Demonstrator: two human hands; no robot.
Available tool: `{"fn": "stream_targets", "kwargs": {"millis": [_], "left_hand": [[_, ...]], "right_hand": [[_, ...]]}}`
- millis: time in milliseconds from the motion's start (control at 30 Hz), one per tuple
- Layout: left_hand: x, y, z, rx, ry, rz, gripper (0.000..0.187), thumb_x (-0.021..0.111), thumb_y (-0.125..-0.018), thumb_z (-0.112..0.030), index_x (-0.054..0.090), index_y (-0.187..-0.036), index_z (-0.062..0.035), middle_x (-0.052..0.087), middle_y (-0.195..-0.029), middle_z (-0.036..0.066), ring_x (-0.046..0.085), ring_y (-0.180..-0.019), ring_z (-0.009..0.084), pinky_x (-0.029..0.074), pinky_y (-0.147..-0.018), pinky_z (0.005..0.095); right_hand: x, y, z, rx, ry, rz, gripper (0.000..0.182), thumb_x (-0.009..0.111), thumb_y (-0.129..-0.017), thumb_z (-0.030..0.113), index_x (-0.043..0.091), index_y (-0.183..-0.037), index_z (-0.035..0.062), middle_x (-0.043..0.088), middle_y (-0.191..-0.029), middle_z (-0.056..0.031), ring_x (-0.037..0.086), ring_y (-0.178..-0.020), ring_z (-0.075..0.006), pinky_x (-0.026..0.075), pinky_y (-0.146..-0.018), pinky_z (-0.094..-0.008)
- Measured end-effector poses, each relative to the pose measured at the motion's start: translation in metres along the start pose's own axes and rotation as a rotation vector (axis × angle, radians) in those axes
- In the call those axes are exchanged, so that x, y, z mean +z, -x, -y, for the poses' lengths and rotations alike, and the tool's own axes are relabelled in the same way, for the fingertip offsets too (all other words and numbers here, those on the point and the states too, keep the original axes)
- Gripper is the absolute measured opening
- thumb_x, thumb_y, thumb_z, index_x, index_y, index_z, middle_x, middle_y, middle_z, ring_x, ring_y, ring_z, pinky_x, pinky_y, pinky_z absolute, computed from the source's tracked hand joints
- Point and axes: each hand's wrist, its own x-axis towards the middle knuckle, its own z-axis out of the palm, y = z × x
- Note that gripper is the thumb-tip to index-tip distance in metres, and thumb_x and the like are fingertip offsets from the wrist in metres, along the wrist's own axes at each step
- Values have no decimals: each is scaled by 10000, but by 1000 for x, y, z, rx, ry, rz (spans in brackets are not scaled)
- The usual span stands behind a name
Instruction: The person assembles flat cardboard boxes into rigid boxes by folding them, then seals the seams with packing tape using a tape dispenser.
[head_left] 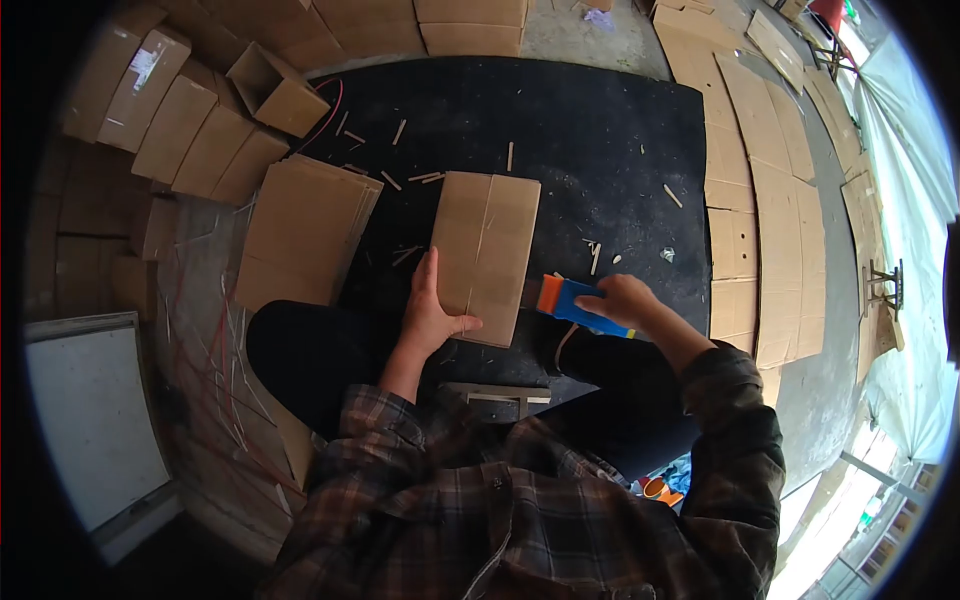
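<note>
A closed cardboard box stands in front of me, slightly tilted in the view, with a seam along its top. My left hand holds its left edge near the corner closest to me; the thumb lies over the top and the fingers point away along the side. Just right of the box, my right hand is wrapped round a blue block-like object with an orange end. That orange end points toward the box's lower right side. I cannot make out exactly what the object is.
A black mat with scattered wood slivers lies beneath the box. Flattened cardboard is stacked at left, with boxes beyond. Cardboard sheets cover the right floor. A small wooden stool is between my legs.
</note>
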Motion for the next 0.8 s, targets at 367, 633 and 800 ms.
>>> {"fn": "stream_targets", "kwargs": {"millis": [367,633,800], "left_hand": [[1,-5,10,-259,550,38,1061,851,-676,-120,185,-1499,-47,466,-1398,152,466,-1274,240,382,-1055,345],[-8,-21,26,-465,739,268,833,807,-754,-227,358,-1440,-75,532,-1347,84,483,-1256,206,363,-1054,336],[-2,-21,48,-513,698,384,806,748,-814,-392,356,-1436,-63,540,-1337,100,495,-1241,208,361,-1041,330]], "right_hand": [[17,-52,87,45,170,12,372,586,-824,356,720,-988,51,689,-1038,-177,671,-978,-327,541,-818,-409],[72,-89,89,-9,272,-59,238,626,-792,236,733,-939,83,714,-972,-123,700,-909,-283,551,-739,-380],[66,-89,76,97,201,-117,269,628,-814,299,722,-971,102,706,-1004,-117,680,-964,-297,537,-802,-417]]}}
